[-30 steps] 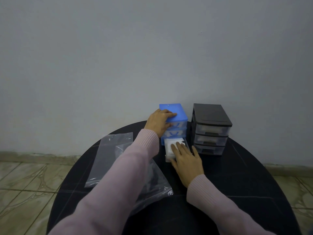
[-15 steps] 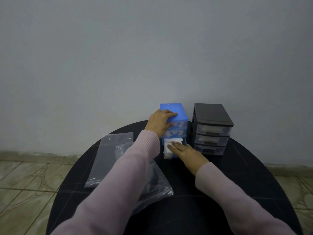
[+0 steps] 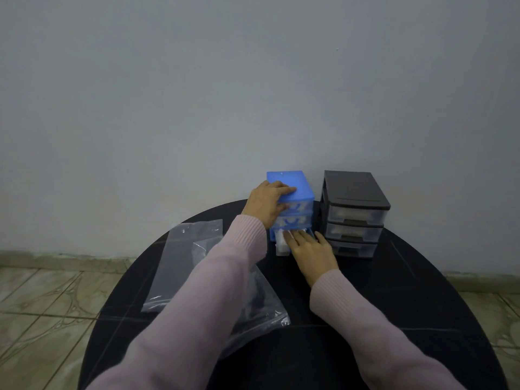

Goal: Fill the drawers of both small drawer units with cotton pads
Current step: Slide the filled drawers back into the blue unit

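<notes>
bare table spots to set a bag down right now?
Free: the table right of the right arm, in front of the black unit; a strip between the two arms. Crowded: left side under the plastic bags; both hands at the blue unit.

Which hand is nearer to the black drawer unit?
Right. The right hand lies at the blue unit's bottom drawer, just beside the black drawer unit; the left hand rests on the blue unit's far side.
</notes>
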`<action>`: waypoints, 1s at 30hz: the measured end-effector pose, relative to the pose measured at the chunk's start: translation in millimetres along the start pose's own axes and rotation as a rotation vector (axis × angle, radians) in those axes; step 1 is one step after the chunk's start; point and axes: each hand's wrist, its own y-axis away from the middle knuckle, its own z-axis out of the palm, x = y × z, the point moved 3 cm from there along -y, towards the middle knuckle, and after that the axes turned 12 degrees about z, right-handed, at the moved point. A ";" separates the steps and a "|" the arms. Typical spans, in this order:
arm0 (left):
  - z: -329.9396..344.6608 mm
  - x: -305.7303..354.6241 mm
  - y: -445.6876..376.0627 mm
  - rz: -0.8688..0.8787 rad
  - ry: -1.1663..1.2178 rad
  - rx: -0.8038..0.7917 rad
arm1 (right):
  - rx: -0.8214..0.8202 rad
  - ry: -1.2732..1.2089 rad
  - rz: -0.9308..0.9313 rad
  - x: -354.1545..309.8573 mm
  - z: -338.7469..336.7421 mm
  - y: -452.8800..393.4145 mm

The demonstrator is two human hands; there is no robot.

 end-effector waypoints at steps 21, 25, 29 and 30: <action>19.5 -4.3 30.9 0.240 -0.185 -0.233 | 0.193 0.598 -0.056 23.1 -24.0 -19.4; 22.2 -3.7 28.2 0.222 -0.235 -0.250 | 0.152 0.588 -0.108 20.3 -29.5 -20.3; 19.9 -2.7 29.3 0.196 -0.162 -0.226 | 0.148 0.526 -0.111 16.0 -38.4 -14.8; 19.2 -1.7 29.6 0.186 -0.132 -0.209 | 0.150 0.513 -0.099 16.6 -39.0 -14.1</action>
